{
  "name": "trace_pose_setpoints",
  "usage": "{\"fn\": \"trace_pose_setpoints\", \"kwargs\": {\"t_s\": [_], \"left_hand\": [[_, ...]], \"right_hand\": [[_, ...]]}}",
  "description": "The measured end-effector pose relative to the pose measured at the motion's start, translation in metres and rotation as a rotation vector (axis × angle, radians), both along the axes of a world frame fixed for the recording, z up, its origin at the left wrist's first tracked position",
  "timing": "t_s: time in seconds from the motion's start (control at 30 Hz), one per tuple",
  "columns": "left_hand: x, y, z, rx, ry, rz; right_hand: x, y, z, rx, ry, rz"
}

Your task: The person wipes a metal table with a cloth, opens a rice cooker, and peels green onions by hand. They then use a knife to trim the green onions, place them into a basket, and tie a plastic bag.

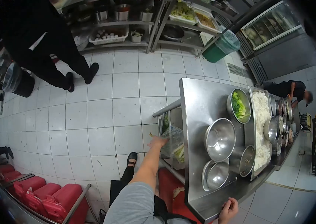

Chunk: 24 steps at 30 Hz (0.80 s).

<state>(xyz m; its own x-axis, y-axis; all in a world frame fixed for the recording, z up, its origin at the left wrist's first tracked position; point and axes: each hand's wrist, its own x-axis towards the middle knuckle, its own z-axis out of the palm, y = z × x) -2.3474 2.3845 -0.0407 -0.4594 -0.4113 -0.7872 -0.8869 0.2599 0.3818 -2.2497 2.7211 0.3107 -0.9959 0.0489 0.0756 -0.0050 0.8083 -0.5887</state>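
Note:
My left hand (158,141) is stretched out beside the lower shelf of the steel table (197,100), its fingers apart next to a clear plastic bag (173,139) with pale green vegetables. A small yellowish bit shows at its fingertips, too small to name. At the table's near edge, my right hand (229,210) has curled fingers, with nothing visible in them. On the table stand an empty steel bowl (220,140), smaller bowls (218,174), a bowl of green vegetables (238,106), a steel pot (246,161) and a long tray of white rice (262,127).
A person in dark clothes (34,33) stands at the upper left; another person (290,90) bends at the far right. Red containers (64,201) line the lower left. Steel shelves (128,44) and a green bin (217,50) stand at the back. White tiles (124,106) cover the floor.

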Motion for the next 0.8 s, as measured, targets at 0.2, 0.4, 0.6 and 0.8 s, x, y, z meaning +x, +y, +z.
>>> {"fn": "trace_pose_setpoints", "kwargs": {"t_s": [0.2, 0.4, 0.6, 0.8], "left_hand": [[-0.039, -0.01, -0.068, 0.373, 0.451, 0.231], [-0.001, -0.124, 0.005, 0.261, 0.638, 0.744], [0.079, -0.167, 0.001, -0.171, 0.852, 0.246], [0.093, -0.221, 0.075, -0.088, 0.816, 0.441]], "right_hand": [[-0.005, -0.025, 0.022, 0.248, 0.033, 0.093], [-0.004, -0.018, 0.023, 0.27, 0.017, 0.087], [-0.003, -0.015, 0.021, 0.227, -0.033, 0.092], [-0.005, -0.009, 0.012, 0.113, -0.014, 0.073]]}}
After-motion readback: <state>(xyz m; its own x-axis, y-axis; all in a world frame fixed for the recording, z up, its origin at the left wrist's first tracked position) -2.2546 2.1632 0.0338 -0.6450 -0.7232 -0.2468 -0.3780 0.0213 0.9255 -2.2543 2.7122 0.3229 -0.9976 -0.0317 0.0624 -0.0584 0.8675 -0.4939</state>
